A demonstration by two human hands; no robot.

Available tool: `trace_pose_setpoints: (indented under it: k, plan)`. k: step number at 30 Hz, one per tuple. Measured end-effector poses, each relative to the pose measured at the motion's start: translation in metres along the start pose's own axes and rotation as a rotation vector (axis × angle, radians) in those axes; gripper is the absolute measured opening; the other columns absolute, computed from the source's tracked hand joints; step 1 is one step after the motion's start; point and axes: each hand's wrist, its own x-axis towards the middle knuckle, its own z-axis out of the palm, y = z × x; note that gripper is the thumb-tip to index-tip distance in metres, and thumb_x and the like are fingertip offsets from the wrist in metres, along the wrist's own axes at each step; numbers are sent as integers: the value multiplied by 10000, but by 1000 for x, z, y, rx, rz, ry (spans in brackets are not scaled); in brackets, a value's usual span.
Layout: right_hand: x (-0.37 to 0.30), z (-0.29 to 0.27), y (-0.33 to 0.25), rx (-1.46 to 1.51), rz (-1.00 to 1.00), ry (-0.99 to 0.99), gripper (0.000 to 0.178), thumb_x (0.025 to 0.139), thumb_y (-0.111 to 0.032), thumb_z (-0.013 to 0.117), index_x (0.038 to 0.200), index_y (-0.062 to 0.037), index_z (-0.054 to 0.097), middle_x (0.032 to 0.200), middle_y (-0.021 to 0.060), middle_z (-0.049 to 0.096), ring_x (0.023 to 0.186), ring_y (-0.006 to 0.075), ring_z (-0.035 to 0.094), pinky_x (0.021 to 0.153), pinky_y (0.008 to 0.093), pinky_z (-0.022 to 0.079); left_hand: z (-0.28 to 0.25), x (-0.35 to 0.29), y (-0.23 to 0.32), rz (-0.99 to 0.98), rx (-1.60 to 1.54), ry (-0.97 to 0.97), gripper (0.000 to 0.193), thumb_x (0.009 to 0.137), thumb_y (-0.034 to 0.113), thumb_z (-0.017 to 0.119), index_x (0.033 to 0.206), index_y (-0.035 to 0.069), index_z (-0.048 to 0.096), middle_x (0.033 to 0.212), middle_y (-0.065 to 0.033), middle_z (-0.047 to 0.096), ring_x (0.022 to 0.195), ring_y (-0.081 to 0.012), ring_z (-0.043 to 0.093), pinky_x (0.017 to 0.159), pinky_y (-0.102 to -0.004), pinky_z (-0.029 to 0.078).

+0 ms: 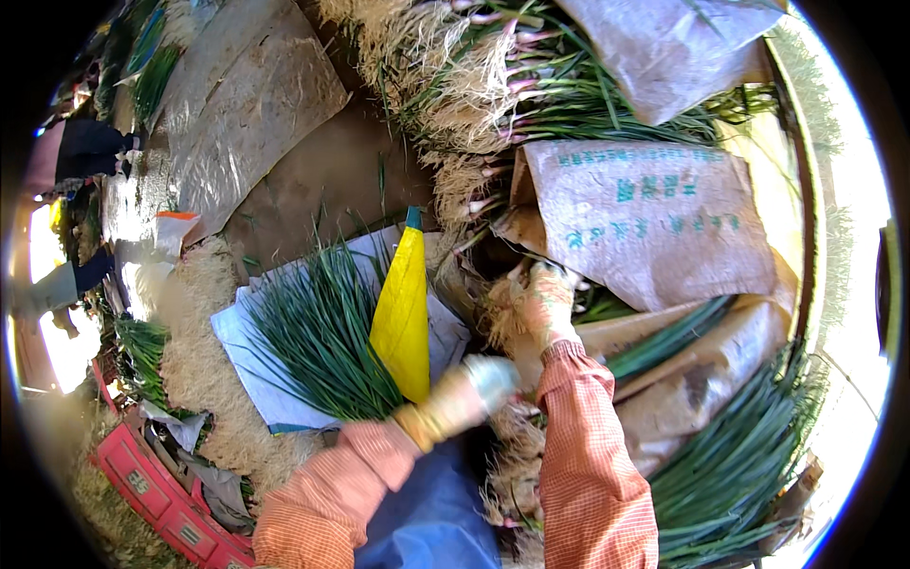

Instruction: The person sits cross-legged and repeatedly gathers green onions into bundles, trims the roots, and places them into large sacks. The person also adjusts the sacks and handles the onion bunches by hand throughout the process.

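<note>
While the person bends over the heap, the left hand (455, 403), in a dirty glove, is closed around the base of a bundle of green chives (322, 332), which fans out over a pale sheet (248, 351) on the ground. Beside the bundle, a yellow bag (403, 318) stands up just above that hand. The right hand (540, 303), gloved too, reaches further out into a pile of chives with pale roots (474, 104); its fingers curl into the rooty clump, though whether they actually grip anything I cannot tell. Next to it lies a grey woven sack (654, 218). More green stalks (730, 465) lie at the right, and a red crate (156, 493) sits at the lower left.
</note>
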Motion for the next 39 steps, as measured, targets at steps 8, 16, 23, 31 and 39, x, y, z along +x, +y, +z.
trace_pose_setpoints:
  k: [8,16,23,31,39]
  plan:
    - [38,60,-39,1367,579,79,295,895,-207,580,659,-31,607,588,67,619,376,133,494,388,248,379,-120,153,-185,-391,-59,731,416,912,82,545,1316,16,469,1288,-168,539,1158,-268,547,994,-330,427]
    - [76,156,-35,1976,793,284,159,912,-112,584,1019,3,609,891,108,670,680,161,624,571,241,498,-128,235,-203,-383,-945,649,823,834,70,679,1468,15,156,1339,-145,463,1176,-212,495,976,-291,414]
    - [96,161,-19,2083,758,214,175,923,-132,558,1035,-5,601,908,102,665,708,165,623,604,252,502,-80,211,-137,-531,-1506,473,470,910,193,598,1321,154,373,1261,-127,507,1067,-254,589,820,-360,551]
    - [61,119,-11,1989,766,120,194,935,-154,528,1054,-14,592,927,96,658,739,169,621,641,265,507,-32,182,-144,-557,-1437,479,495,951,265,533,1395,141,351,1404,-74,423,1244,-227,444,1025,-397,408]
    - [70,133,-11,1974,804,144,215,948,-176,498,1072,-23,583,947,89,652,770,174,620,679,279,511,-177,205,-195,-349,151,881,274,852,248,671,892,-14,601,919,-160,662,761,-211,649,710,-317,512]
